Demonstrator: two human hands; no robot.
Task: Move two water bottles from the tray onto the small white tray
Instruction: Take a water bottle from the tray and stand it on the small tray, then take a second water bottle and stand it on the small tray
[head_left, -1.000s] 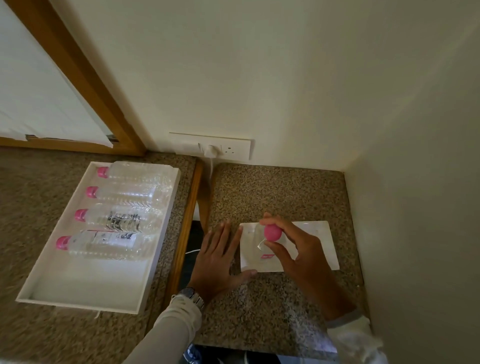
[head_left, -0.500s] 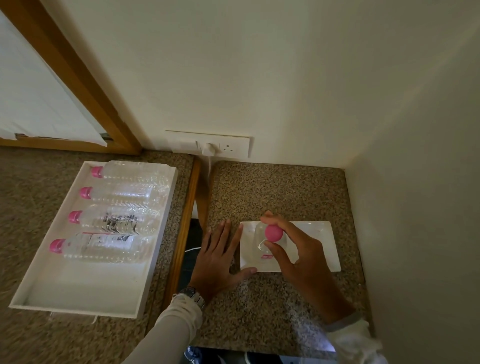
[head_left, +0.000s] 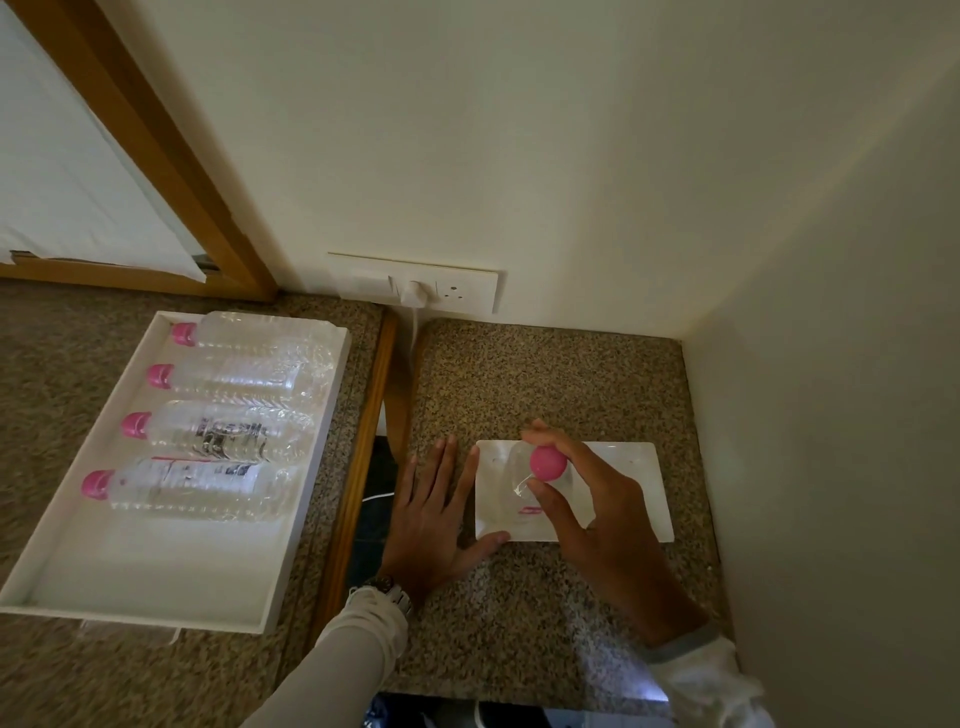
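A clear water bottle (head_left: 514, 486) with a pink cap stands upright on the left half of the small white tray (head_left: 631, 483). My right hand (head_left: 587, 514) holds it by the cap and neck from above. My left hand (head_left: 431, 512) lies flat on the granite counter, fingers spread, thumb touching the small tray's front left corner. The large white tray (head_left: 156, 582) on the left holds several more pink-capped bottles (head_left: 208, 483) lying on their sides, caps pointing left.
A wooden divider (head_left: 363, 441) and a narrow gap separate the two granite counters. A wall socket with a white plug (head_left: 415, 293) sits behind. The right wall (head_left: 831, 415) stands close to the small tray. A wooden window frame is at far left.
The view has shifted slightly. Both hands and the upright bottle stay almost where they were on the small tray.
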